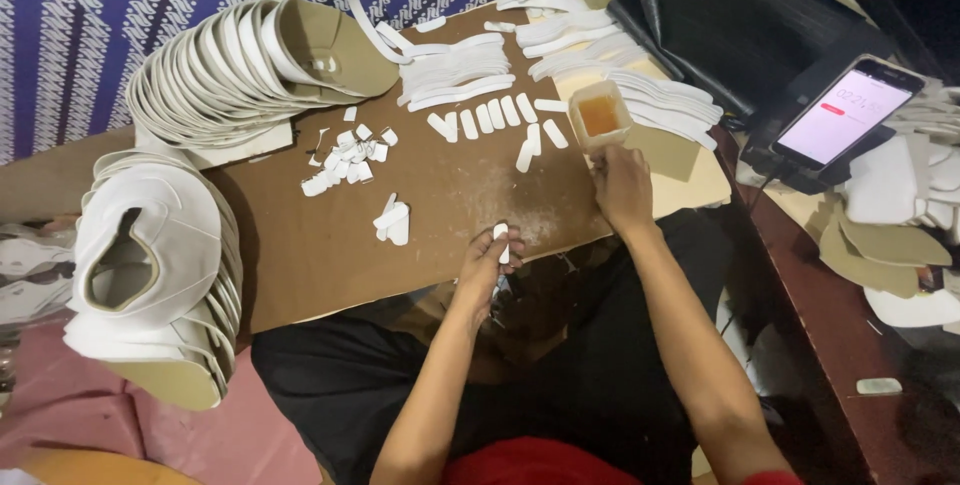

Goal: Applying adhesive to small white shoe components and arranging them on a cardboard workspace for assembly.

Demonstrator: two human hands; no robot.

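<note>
Left hand [487, 263] fingers pinch a small white strip [502, 243] above the brown board surface [320, 235]; right hand [622, 188] fingers, curled narrow, reach a glue cup [599, 115] just beyond them.

The left hand [487, 263] pinches a small white tab [501, 242] at the near edge of the brown board [320, 245] on the worktop; the right hand [622, 188] reaches to a cup of amber glue [599, 116]. White tabs [498, 115] lie in a row, stacked white shoe uppers [150, 265] at left, a phone [847, 111] at right
</note>
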